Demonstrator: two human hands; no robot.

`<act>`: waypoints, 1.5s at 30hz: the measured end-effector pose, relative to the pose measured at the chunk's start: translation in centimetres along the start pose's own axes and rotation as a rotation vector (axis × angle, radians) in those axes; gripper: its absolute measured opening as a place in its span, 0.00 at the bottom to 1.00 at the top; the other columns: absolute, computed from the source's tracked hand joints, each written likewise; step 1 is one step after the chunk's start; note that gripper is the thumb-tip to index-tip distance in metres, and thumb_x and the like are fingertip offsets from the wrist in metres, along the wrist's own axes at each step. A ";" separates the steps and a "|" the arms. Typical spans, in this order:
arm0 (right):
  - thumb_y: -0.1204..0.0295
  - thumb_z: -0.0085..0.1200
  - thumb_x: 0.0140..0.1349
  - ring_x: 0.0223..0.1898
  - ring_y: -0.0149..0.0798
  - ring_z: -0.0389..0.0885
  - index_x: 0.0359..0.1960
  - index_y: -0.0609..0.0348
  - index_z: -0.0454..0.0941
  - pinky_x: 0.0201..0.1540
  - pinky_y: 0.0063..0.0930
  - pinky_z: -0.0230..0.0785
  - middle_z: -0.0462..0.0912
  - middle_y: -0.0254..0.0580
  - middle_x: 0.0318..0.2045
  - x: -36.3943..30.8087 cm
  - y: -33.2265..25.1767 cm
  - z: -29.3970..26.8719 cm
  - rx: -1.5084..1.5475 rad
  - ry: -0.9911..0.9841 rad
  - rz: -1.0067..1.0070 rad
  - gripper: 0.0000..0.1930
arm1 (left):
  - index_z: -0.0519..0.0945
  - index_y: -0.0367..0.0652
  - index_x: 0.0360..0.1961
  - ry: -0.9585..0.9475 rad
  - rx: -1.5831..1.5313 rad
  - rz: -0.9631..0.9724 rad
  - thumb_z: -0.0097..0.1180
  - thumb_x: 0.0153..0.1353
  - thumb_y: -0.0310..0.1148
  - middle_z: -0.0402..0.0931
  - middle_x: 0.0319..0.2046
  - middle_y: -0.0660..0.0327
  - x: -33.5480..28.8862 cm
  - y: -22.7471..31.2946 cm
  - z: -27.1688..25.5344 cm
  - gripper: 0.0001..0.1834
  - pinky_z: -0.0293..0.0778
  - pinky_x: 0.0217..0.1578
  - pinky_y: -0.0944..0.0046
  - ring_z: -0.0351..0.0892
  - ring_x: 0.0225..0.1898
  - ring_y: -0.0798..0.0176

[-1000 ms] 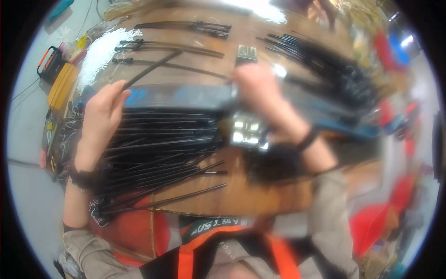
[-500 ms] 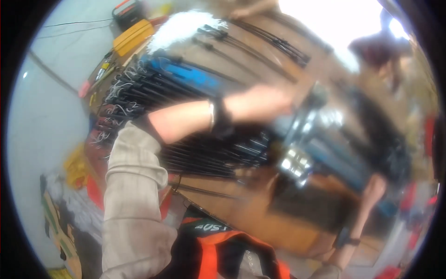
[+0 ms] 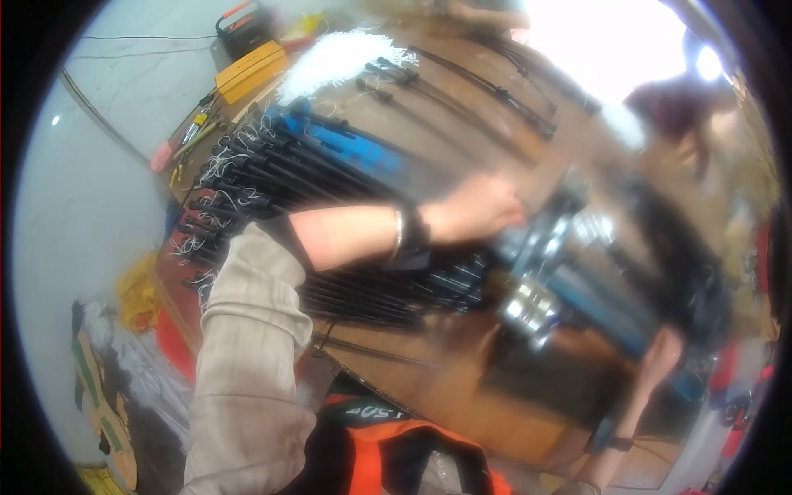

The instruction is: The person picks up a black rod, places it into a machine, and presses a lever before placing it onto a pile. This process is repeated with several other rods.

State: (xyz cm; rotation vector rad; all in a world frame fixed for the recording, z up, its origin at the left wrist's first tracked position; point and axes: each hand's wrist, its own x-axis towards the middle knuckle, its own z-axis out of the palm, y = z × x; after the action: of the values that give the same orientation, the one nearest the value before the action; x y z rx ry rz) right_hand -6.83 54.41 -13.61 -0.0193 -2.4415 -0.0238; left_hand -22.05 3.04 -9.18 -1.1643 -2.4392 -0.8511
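Note:
My left hand reaches over a bundle of long black rods, its fingers curled beside a shiny metal fixture. Whatever lies in those fingers is too small or blurred to make out. Over at the right, my right hand is close to the end of a blue-grey bar and a dark heap of black rods. Its fingers are smeared, so its grip does not show. Many of the black rods have thin white loops of string at their left ends.
A blue tray lies under some rods. Beyond it are a pile of small white pieces, a yellow box and several loose rods. Another person's arm shows at the far edge, and a person is at the far right.
My left hand has moved slightly down and nearer the metal fixture, its fingers now visibly curled. My right hand has stayed almost in place. The whole view has shifted a little.

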 end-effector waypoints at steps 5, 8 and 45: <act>0.78 0.53 0.62 0.59 0.55 0.73 0.54 0.62 0.78 0.65 0.46 0.58 0.80 0.51 0.53 0.8 -10.1 -2.4 0.126 0.093 -0.215 0.17 | 0.79 0.45 0.29 -0.214 0.122 -0.083 0.57 0.62 0.40 0.78 0.28 0.51 1.3 0.2 0.7 0.11 0.73 0.31 0.47 0.78 0.33 0.43; 0.77 0.56 0.60 0.58 0.52 0.74 0.53 0.61 0.78 0.60 0.44 0.61 0.81 0.47 0.52 -1.0 -14.0 -3.6 0.187 0.025 -0.303 0.18 | 0.76 0.45 0.28 -0.141 0.130 -0.088 0.54 0.63 0.38 0.78 0.25 0.49 1.1 1.5 -0.1 0.10 0.72 0.29 0.44 0.78 0.31 0.40; 0.65 0.71 0.45 0.34 0.50 0.71 0.45 0.60 0.79 0.38 0.45 0.66 0.74 0.45 0.33 -7.1 -22.4 -3.7 0.508 -0.231 -0.386 0.25 | 0.77 0.49 0.31 0.001 0.581 0.261 0.60 0.58 0.34 0.76 0.30 0.64 -3.5 -4.4 -4.6 0.05 0.66 0.38 0.58 0.77 0.37 0.58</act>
State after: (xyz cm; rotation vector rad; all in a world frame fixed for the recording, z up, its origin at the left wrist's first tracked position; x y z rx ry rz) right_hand 0.56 31.92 -15.63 0.7063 -2.5719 0.4468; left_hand -23.20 -4.07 -9.03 -1.1963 -2.2310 -0.0522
